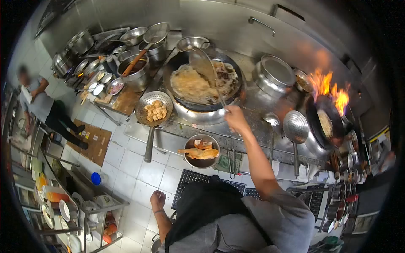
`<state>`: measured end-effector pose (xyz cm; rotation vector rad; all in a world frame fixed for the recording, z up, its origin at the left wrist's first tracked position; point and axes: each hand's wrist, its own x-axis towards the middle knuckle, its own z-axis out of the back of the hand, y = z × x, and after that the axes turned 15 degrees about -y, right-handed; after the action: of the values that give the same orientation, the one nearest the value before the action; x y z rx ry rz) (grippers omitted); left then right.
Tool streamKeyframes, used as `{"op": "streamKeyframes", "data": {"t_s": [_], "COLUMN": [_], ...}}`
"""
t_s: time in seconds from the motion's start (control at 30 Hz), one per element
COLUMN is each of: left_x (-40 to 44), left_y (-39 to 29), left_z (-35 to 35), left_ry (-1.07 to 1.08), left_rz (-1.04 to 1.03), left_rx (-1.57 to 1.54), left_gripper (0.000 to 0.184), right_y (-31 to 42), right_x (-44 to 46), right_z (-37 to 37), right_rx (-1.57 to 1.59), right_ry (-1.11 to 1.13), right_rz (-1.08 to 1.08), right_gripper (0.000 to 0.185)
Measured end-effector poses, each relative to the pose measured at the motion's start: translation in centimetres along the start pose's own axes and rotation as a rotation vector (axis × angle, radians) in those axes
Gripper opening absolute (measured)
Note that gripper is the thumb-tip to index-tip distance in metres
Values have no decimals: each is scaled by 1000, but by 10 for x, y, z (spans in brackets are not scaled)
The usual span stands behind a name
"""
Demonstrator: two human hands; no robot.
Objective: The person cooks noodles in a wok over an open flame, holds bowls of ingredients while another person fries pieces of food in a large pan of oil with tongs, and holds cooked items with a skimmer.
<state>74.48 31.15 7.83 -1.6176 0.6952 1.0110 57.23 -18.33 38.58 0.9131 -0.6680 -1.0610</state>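
Note:
My right hand [237, 119] is closed round the handle of a skimmer [202, 66], whose broad head sits at the far side of a large wok [170, 69] of bubbling oil. Foam hides what is in the oil. My left hand [157, 200] hangs low beside my apron, its fingers curled with nothing visible in them. Between me and the wok, a steel bowl [201, 165] holds cooked-looking meat pieces [200, 152]. Left of the wok, a perforated strainer [145, 98] holds golden fried pieces [155, 111].
Flames [327, 86] rise around a second wok [314, 122] at right. A ladle [271, 119], a perforated skimmer [296, 126] and tongs [230, 160] lie along the counter. A lidded pot [276, 71] stands behind. Another person [40, 99] stands at far left.

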Motion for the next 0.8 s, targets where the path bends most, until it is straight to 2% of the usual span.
{"op": "streamKeyframes", "data": {"t_s": [0.1,0.23,0.27,0.37,0.4,0.5,0.53,0.6,0.63,0.7,0.73,0.8], "left_x": [3,-3,1,5,6,-3,-12,-26,-66,-94,-104,-133], "left_y": [-2,-8,-8,-4,-3,-5,-7,-10,-14,-15,-14,-10], "left_z": [-12,-23,-25,-29,-32,-56,-58,-63,-78,-88,-96,-113], "left_ry": [27,50,56,138,122,135,165,207,146,220,292,433], "left_rz": [16,-39,-9,-6,4,-21,-54,-82,-150,-239,-248,-258], "left_rx": [12,-20,-20,50,79,124,127,160,187,284,347,459], "left_gripper": [17,14,9,6,6,5,4,5,11,18,19,20], "right_y": [12,-26,-10,12,-11,-22,-33,-33,-32,-54,-50,-86], "right_x": [7,-5,-23,-35,-21,-34,-45,-72,-84,-101,-114,-122], "right_z": [-3,6,11,13,3,4,5,33,55,77,88,97], "right_rx": [104,-2,68,198,206,213,162,90,-105,-204,-310,-480], "right_ry": [-75,-335,-273,24,50,-25,-259,-465,-449,-680,-700,-681], "right_rz": [24,519,316,-36,-67,10,251,275,147,309,251,199], "right_gripper": [16,16,16,15,15,15,22,29,36,38,38,38]}}
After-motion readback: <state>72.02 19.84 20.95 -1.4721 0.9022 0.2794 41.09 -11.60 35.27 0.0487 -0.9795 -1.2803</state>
